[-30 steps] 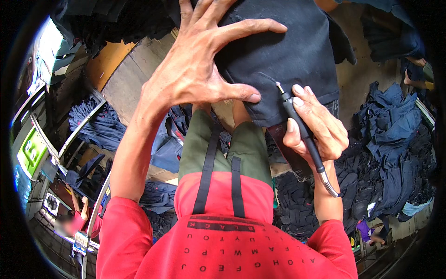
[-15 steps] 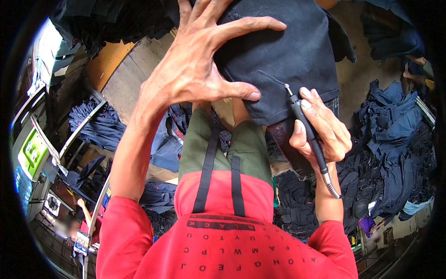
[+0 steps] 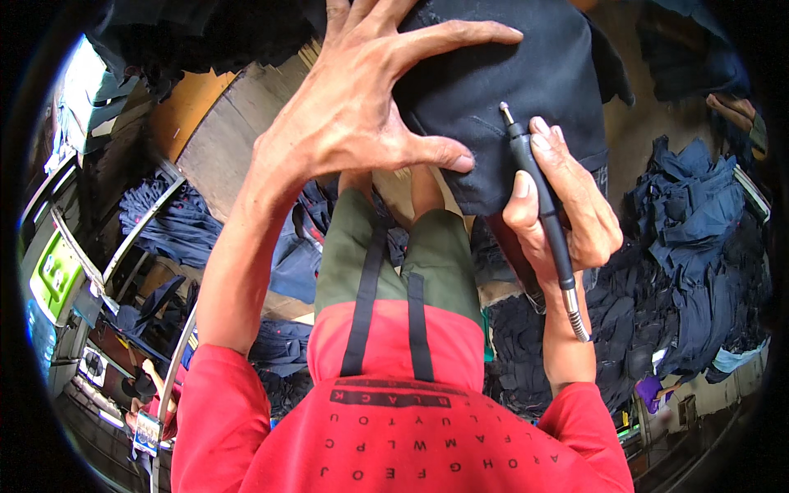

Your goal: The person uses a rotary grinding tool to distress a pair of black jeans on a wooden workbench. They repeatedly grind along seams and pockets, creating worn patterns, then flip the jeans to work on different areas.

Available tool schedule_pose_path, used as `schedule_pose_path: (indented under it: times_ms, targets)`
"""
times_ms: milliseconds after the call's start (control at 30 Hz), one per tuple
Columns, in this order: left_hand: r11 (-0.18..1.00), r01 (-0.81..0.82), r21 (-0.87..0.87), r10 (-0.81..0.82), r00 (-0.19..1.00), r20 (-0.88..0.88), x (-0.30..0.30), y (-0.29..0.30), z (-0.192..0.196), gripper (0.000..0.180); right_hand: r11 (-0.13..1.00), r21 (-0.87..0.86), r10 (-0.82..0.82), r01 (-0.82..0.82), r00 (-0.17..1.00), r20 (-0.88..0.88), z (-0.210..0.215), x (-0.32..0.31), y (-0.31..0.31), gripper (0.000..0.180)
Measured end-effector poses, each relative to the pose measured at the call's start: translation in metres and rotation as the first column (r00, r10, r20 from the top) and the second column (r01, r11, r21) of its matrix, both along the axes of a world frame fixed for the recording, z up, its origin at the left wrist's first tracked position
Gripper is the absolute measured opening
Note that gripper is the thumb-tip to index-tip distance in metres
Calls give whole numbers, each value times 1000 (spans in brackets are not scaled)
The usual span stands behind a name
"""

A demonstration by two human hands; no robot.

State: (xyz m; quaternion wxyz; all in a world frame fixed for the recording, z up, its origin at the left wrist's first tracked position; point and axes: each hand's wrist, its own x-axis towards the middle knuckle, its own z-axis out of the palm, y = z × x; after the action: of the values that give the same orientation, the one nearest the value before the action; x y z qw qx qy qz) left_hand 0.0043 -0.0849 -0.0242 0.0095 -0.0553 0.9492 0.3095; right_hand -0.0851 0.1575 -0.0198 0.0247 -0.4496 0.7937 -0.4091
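A black denim garment [image 3: 559, 70] is spread in front of me, its hem toward my legs, with a faint pale scuffed line on the cloth. My left hand [image 3: 353, 115] rests on it with thumb and fingers spread wide; the farthest fingertips are cut off by the top edge. Gripped like a pen in my right hand [image 3: 579, 209] is a slim black rotary tool [image 3: 542, 193], which has a small metal bit at its tip and a coiled spring sleeve at its rear. That bit is over the cloth, right of my left thumb; whether it touches cannot be told.
Heaped dark denim garments [image 3: 686, 197] lie at the right, and a blue denim pile [image 3: 168, 218] at the left. Past a metal rail [image 3: 144, 226] is a bright green plastic tray [image 3: 56, 278]. Other people show at the lower left [image 3: 152, 394] and right edge [image 3: 735, 115].
My right hand has shifted the rotary tool's tip farther up the garment, away from my body. My left hand has slid slightly to the right, still spread on the cloth.
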Motion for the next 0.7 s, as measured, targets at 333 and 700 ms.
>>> schedule_pose_path:
  times_ms: [333, 700]
  targets:
    - [1000, 17, 0, -17, 999, -35, 3, -2, -3, 104, 1000, -22, -4, 3, 1000, -6, -3, 3, 2, 33]
    - [1000, 25, 5, -24, 998, -55, 3, -1, -8, 104, 1000, -11, 10, -10, 999, 32, -2, 6, 12, 31]
